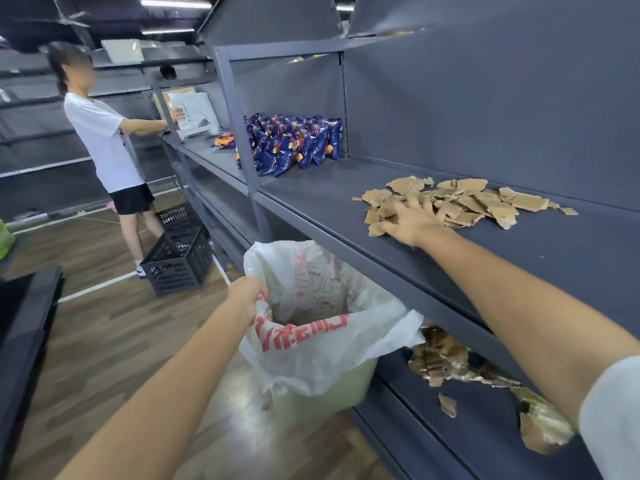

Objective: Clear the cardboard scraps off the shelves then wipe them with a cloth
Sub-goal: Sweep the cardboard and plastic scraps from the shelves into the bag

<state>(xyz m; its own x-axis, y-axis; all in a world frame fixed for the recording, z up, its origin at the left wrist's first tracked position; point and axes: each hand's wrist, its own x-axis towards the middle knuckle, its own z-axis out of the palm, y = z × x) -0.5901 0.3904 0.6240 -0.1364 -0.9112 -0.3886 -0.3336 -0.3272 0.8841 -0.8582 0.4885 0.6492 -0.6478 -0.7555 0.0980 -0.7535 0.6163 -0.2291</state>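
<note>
Right hand [412, 223]: fingertips motion-blurred, merging with the cardboard scraps [464, 202] beneath; whether it holds any piece cannot be told. Left hand [247, 296]: fingertips tucked out of sight in the rim of the plastic bag [311, 355] it grips; red print beside it folded, unreadable. Bin [325, 396] under the bag: mostly covered, interior dim. Lower scraps [446, 358], below the right forearm: partly hidden by the shelf edge [415, 292] and that arm. Both forearms: cut off at the frame. Person [104, 140] beyond the left hand: face blurred. Snack packets [298, 140]: print too small.
</note>
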